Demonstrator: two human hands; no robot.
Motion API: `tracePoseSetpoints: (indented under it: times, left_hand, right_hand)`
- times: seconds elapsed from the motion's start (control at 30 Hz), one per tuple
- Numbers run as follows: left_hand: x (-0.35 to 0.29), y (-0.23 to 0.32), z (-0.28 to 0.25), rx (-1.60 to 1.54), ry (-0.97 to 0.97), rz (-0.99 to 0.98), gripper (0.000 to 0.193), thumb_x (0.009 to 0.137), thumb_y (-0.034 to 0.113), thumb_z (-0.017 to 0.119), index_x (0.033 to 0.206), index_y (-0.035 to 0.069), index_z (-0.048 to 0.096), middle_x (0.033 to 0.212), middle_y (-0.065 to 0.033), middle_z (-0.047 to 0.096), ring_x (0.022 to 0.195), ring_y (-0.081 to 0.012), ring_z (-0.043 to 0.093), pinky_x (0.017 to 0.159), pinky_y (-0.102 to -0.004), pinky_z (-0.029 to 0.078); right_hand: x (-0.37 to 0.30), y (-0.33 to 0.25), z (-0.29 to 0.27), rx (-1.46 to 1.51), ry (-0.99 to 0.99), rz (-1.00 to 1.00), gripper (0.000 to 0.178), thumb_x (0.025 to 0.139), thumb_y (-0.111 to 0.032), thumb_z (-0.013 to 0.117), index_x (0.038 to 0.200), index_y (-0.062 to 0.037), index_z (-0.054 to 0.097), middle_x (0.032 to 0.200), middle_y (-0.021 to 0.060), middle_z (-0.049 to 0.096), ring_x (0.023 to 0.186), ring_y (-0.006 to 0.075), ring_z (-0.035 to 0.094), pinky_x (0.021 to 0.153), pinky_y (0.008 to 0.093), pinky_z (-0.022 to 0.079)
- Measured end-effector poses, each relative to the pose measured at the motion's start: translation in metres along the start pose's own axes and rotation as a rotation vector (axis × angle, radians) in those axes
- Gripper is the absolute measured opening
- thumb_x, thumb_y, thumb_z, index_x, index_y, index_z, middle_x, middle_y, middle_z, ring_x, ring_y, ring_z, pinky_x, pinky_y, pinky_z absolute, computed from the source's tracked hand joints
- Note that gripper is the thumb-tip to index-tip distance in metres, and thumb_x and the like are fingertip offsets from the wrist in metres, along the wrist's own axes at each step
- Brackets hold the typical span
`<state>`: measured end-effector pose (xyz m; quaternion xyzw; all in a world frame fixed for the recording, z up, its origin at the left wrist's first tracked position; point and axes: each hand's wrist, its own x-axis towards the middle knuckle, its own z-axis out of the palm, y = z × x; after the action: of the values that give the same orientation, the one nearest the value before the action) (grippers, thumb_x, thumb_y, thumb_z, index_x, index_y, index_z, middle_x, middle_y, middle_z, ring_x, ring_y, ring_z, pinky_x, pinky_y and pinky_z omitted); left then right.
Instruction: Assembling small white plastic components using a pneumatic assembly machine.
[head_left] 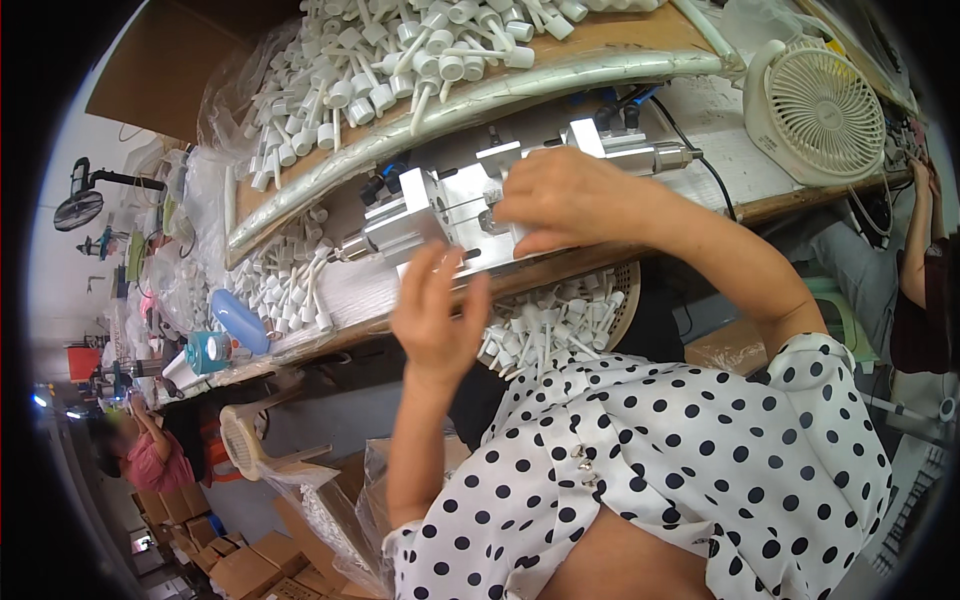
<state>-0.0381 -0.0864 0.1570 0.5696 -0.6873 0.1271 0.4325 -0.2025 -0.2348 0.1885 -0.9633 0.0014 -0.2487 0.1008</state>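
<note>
A silver metal fixture (490,205) with a cylinder at each end lies across the bench in front of me. My right hand (575,200) is over its middle, fingers curled down; what they grip, if anything, is hidden beneath them. A small shiny metal part (490,220) shows at its fingertips. My left hand (438,315) is raised at the fixture's near left side, slightly blurred, fingers apart and nothing seen in them. White plastic pieces with thin stems and round caps (440,60) are heaped behind the fixture.
A padded rim (480,97) borders the heap. More white pieces fill a basket (627,300) below the bench edge. A white fan (820,110) stands right; a blue bottle (240,320) and teal-lidded jar (205,352) stand left. Other people work at both sides.
</note>
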Motion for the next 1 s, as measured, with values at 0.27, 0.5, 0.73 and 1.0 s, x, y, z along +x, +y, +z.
tracePoseSetpoints:
  times: [0.27, 0.5, 0.73, 1.0]
  left_hand:
    - [0.138, -0.116, -0.008, 0.353, 0.137, 0.041, 0.019, 0.073, 0.01, 0.061, 0.091, 0.006, 0.062, 0.09, -0.0139, 0.055, 0.081, -0.0291, 0.055, 0.071, -0.0375, 0.045]
    - [0.167, -0.122, 0.017, 0.428, -0.141, -0.077, 0.017, 0.072, 0.012, 0.061, 0.087, 0.005, 0.062, 0.088, -0.0151, 0.054, 0.075, -0.032, 0.056, 0.069, -0.0399, 0.045]
    - [0.174, -0.107, -0.009, -0.1, -0.082, -0.594, 0.023, 0.076, 0.017, 0.063, 0.094, 0.002, 0.064, 0.081, -0.0116, 0.062, 0.065, -0.0182, 0.061, 0.056, -0.0281, 0.047]
    - [0.072, -0.025, -0.013, -0.645, 0.103, -0.555, 0.018, 0.077, 0.009, 0.065, 0.093, 0.0, 0.062, 0.085, -0.009, 0.059, 0.066, -0.0124, 0.057, 0.052, -0.0206, 0.047]
  right_hand:
    - [0.047, 0.069, -0.026, -0.458, 0.261, 0.265, 0.018, 0.072, -0.013, 0.063, 0.087, -0.0061, 0.055, 0.083, 0.0086, 0.053, 0.079, 0.0269, 0.056, 0.065, 0.0369, 0.046]
    - [0.041, 0.097, -0.039, -0.418, 0.205, 0.426, 0.023, 0.074, -0.015, 0.062, 0.093, -0.0048, 0.053, 0.086, 0.011, 0.058, 0.072, 0.0271, 0.059, 0.062, 0.0355, 0.048]
    - [0.015, 0.094, -0.058, 0.241, 0.436, 0.648, 0.027, 0.079, -0.018, 0.059, 0.102, -0.0041, 0.057, 0.077, 0.0066, 0.06, 0.066, 0.0142, 0.057, 0.059, 0.027, 0.046]
    - [-0.025, 0.067, -0.072, 0.832, 0.439, 0.819, 0.026, 0.084, -0.019, 0.054, 0.106, -0.0035, 0.053, 0.077, 0.004, 0.056, 0.058, 0.0093, 0.051, 0.049, 0.0219, 0.041]
